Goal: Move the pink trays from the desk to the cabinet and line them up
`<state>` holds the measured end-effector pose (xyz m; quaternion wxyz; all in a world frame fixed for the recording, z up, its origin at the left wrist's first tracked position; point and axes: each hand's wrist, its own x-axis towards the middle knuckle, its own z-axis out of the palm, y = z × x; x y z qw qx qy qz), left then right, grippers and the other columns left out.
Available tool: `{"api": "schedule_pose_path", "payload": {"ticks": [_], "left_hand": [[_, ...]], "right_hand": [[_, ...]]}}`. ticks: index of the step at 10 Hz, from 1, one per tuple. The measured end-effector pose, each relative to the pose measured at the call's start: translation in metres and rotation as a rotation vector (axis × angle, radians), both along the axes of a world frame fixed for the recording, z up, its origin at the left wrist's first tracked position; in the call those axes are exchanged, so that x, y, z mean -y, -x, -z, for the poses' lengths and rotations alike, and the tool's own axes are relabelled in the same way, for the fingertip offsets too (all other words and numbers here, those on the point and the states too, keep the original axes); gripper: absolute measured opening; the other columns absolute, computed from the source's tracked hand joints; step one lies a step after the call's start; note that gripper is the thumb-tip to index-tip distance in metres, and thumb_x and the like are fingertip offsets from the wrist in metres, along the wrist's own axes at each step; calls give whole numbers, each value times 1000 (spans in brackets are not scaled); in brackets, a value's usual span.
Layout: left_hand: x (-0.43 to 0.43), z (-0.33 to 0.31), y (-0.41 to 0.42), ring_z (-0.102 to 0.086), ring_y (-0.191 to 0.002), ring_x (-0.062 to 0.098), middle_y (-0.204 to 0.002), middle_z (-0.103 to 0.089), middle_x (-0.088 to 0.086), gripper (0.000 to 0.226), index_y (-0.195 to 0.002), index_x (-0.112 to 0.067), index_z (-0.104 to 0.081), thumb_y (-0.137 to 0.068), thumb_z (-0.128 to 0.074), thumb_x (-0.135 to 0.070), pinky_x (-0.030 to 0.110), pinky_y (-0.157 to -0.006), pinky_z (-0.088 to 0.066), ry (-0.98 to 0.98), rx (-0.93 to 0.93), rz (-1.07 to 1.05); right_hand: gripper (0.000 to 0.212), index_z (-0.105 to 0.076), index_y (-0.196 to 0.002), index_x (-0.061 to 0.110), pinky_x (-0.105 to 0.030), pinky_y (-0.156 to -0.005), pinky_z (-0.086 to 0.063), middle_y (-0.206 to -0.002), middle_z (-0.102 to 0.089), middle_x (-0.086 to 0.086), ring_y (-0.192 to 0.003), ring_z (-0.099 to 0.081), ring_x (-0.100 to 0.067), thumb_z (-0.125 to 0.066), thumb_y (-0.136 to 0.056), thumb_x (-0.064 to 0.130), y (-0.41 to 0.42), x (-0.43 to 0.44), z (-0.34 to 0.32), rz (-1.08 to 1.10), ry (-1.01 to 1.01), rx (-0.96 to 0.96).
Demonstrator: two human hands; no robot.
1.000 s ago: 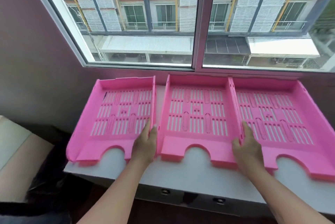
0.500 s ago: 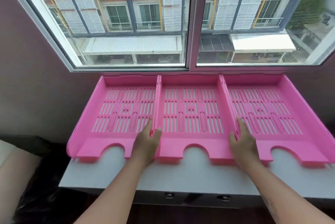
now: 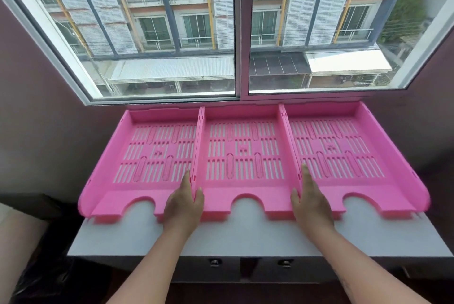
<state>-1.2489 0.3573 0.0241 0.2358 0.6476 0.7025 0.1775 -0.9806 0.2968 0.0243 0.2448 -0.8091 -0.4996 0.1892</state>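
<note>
Three pink slotted trays lie side by side on the white cabinet top (image 3: 245,237) under the window. The left tray (image 3: 137,156), the middle tray (image 3: 243,156) and the right tray (image 3: 348,153) touch wall to wall, with their backs against the sill. My left hand (image 3: 184,205) straddles the walls between the left and middle trays, thumb in the middle tray, fingers in the left one. My right hand (image 3: 310,203) straddles the walls between the middle and right trays in the same way.
A wide sliding window (image 3: 235,33) stands right behind the trays. Dark purple walls close in on both sides. Two drawer knobs (image 3: 215,262) show on the cabinet front below. A pale cushion (image 3: 14,242) and something dark lie at the lower left.
The left tray has closed its gap and now touches the middle tray. All three trays have slid back against the sill into a straight row. Both hands stay on the shared walls.
</note>
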Motion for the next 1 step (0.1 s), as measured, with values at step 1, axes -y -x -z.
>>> {"api": "schedule_pose_path", "payload": {"ticks": [1], "left_hand": [[7,-5,8,-53,-127,32,-143,-53,9,79,-154,-23,-17,-90,-48,-58,50,-99,-49,-27,-78,26]], "right_hand": [[85,-3,-157,27,-44,-104,-45,-152,-43,-5,-132,-49,-29,-58,-93,38,-4,8,-14,-59,40,27]]}}
